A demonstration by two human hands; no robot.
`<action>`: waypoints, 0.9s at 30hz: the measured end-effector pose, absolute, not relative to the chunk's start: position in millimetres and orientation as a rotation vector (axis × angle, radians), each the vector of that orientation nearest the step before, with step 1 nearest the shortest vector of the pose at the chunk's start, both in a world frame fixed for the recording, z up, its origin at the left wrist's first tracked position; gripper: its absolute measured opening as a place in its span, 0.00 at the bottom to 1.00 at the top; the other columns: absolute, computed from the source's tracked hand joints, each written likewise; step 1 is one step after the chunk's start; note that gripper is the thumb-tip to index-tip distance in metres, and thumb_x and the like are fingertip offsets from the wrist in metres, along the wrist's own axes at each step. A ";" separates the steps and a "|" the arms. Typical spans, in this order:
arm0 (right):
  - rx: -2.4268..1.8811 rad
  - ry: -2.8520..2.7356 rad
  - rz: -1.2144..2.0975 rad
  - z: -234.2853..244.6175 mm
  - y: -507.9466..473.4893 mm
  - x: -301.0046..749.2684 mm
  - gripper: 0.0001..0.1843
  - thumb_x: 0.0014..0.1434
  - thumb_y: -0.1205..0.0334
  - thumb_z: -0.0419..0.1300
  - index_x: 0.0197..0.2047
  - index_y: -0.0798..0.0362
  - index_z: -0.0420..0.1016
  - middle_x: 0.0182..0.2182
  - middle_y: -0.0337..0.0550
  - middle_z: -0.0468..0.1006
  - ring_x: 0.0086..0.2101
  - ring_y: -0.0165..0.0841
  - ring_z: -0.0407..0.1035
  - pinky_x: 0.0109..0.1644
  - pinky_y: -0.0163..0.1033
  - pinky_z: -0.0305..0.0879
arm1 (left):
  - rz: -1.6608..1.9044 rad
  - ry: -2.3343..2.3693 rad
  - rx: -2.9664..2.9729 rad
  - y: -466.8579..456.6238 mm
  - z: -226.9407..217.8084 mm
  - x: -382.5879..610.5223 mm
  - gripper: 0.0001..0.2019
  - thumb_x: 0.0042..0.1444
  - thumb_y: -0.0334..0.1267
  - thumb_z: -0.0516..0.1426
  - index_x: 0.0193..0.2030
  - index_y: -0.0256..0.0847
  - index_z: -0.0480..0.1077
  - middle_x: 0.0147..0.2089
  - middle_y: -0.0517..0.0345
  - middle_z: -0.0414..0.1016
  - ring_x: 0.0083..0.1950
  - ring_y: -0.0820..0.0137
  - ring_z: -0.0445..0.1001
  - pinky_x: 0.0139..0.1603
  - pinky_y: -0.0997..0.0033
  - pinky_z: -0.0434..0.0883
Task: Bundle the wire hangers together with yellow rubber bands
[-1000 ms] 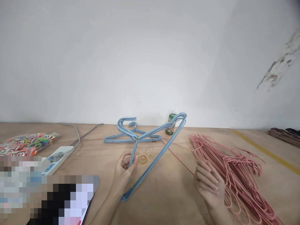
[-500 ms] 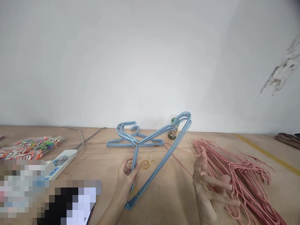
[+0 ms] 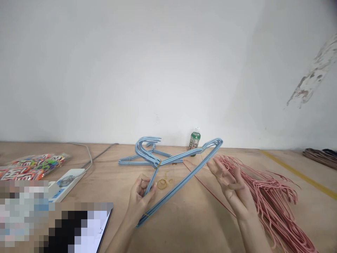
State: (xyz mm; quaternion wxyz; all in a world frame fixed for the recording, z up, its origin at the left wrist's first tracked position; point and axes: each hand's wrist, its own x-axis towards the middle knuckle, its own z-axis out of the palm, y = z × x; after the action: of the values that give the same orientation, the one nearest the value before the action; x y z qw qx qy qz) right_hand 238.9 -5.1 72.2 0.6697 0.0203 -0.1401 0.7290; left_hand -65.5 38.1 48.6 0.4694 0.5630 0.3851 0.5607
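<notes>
The hands are well apart. The left hand (image 3: 139, 198) is curled closed around one bar of a bundle of blue plastic-coated wire hangers (image 3: 181, 181), which is bound with yellow rubber bands and sits tilted ahead of that hand. The right hand (image 3: 231, 186) is open, its fingers (image 3: 214, 168) spread just beside the bundle's long bar. Between the hands, loose amber rubber bands (image 3: 162, 183) lie on the wooden worktop (image 3: 168, 235). A heap of pink coated wire hangers (image 3: 271, 200) lies right of the right hand, and a thin red wire (image 3: 210, 190) runs just left of it.
</notes>
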 end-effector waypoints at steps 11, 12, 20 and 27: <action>-0.758 -0.681 1.610 80.8 12.6 297.9 0.12 0.54 0.53 0.66 0.32 0.55 0.78 0.27 0.44 0.76 0.21 0.23 0.63 0.10 0.18 0.50 | 1.170 0.929 1.818 35.5 46.8 -71.9 0.03 0.55 0.36 0.57 0.33 0.42 0.65 0.28 0.64 0.64 0.28 0.74 0.62 0.29 0.76 0.57; -0.825 -0.711 1.619 79.5 13.1 300.3 0.12 0.55 0.53 0.65 0.32 0.55 0.79 0.25 0.43 0.75 0.21 0.23 0.61 0.10 0.19 0.50 | 1.142 0.930 1.847 35.2 47.6 -72.3 0.03 0.55 0.35 0.56 0.33 0.41 0.65 0.28 0.64 0.64 0.28 0.74 0.62 0.29 0.76 0.57; -1.415 -1.201 1.467 71.5 21.3 294.6 0.19 0.53 0.50 0.66 0.46 0.49 0.79 0.34 0.41 0.77 0.28 0.25 0.66 0.20 0.23 0.61 | 0.975 1.004 2.106 31.8 50.5 -76.9 0.04 0.56 0.32 0.52 0.30 0.43 0.63 0.26 0.65 0.60 0.29 0.73 0.58 0.31 0.74 0.55; -1.526 -1.682 1.289 70.5 35.3 288.6 0.26 0.52 0.44 0.64 0.50 0.49 0.78 0.50 0.49 0.75 0.51 0.42 0.68 0.55 0.45 0.65 | 0.965 1.064 2.022 33.9 50.3 -74.8 0.03 0.53 0.31 0.53 0.32 0.43 0.66 0.27 0.64 0.66 0.29 0.72 0.61 0.30 0.74 0.55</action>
State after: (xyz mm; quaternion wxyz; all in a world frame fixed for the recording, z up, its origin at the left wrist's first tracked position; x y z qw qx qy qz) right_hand 288.6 35.3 70.5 0.2623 -0.5639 -0.6216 0.4763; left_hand -74.8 33.9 50.3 0.3247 0.7711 0.4058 0.3678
